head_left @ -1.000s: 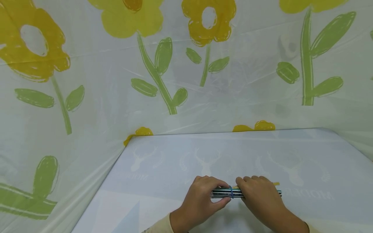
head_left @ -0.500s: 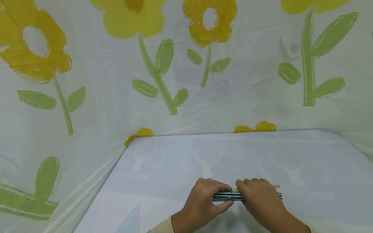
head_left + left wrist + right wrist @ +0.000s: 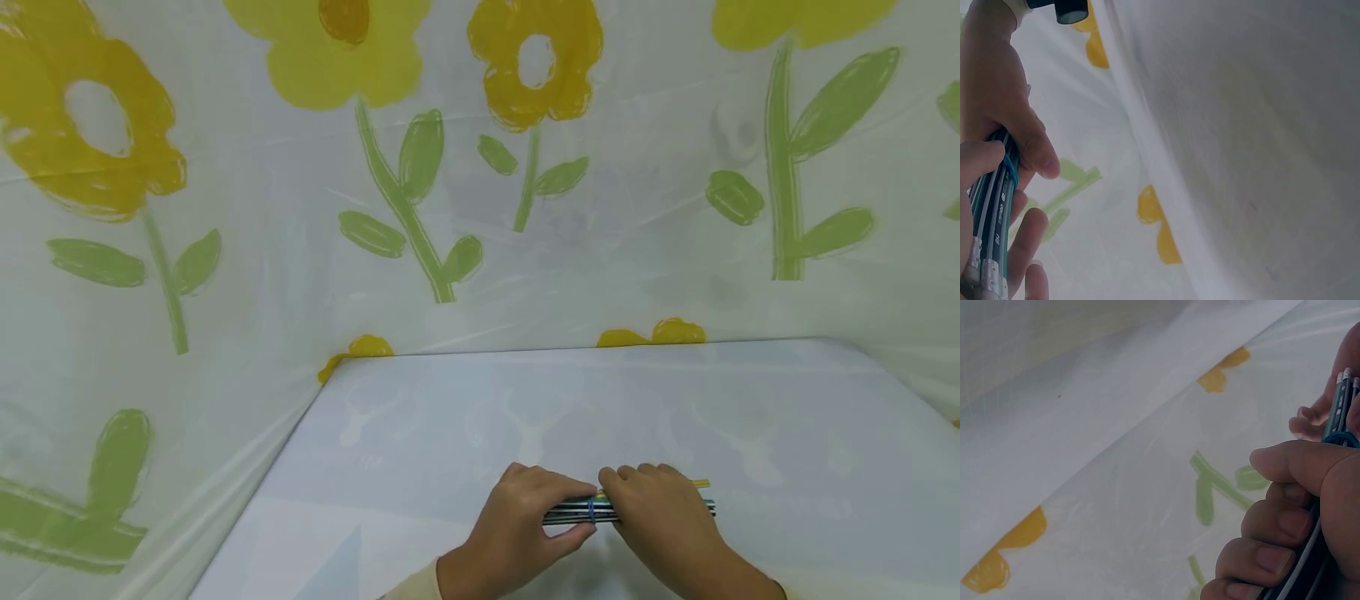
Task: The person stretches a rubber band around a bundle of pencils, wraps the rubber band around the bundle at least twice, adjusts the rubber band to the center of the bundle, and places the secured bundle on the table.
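Observation:
Both hands hold a bundle of pencils (image 3: 564,513), level above the table. Most are dark green and striped; one yellow pencil (image 3: 701,483) juts out at the right end. A blue rubber band (image 3: 591,509) circles the bundle between the hands. My left hand (image 3: 517,518) pinches the left end between thumb and fingers, beside the band. Metal ferrules (image 3: 990,272) and erasers show at that end in the left wrist view. My right hand (image 3: 663,518) wraps round the right part, hiding the middle. In the right wrist view its curled fingers (image 3: 1269,525) grip the pencil shafts.
Below the hands spreads a table with a pale cloth (image 3: 420,483) printed with faint deer heads. A white curtain (image 3: 637,225) with yellow flowers and green leaves hangs behind the table's far edge and along its left side.
Both hands and the pencils sit slightly lower in the head view, which has itself shifted a little. The right hand has moved slightly left, nearer to the left hand; both keep their hold.

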Motion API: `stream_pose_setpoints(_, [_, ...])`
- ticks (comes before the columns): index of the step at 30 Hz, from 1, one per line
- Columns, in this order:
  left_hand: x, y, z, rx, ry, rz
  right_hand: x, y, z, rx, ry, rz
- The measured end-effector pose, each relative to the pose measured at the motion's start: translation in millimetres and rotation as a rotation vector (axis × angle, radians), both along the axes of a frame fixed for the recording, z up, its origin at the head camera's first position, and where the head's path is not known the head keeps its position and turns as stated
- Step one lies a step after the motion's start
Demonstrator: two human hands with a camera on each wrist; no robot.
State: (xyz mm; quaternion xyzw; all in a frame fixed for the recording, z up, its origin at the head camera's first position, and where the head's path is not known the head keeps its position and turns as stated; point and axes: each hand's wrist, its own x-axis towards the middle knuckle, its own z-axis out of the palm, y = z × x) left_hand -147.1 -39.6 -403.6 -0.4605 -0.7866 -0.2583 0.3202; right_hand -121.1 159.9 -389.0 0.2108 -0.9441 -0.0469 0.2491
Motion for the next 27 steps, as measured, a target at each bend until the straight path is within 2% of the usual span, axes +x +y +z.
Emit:
stream_pose_setpoints(7, [-0.7,-1.3,-1.1,0.003,0.034,0.025,-0.5,-2.6,-1.5,0.016,0.050,0.015])
stream_pose_setpoints(13, [-1.3,-1.8,-1.1,0.013,0.018,0.048,-2.0,-5.5,0.7,0.010,0.027,0.021])
stream_pose_setpoints(21, [-1.9,1.9,-2.7,0.020,-0.003,0.052,-2.4,-3.1,0.5,0.028,0.047,0.009])
stream_pose_setpoints(27, [-2.6,3.5,-3.2,0.016,0.025,0.049,-1.8,-1.8,1.2,0.027,0.023,-0.009])
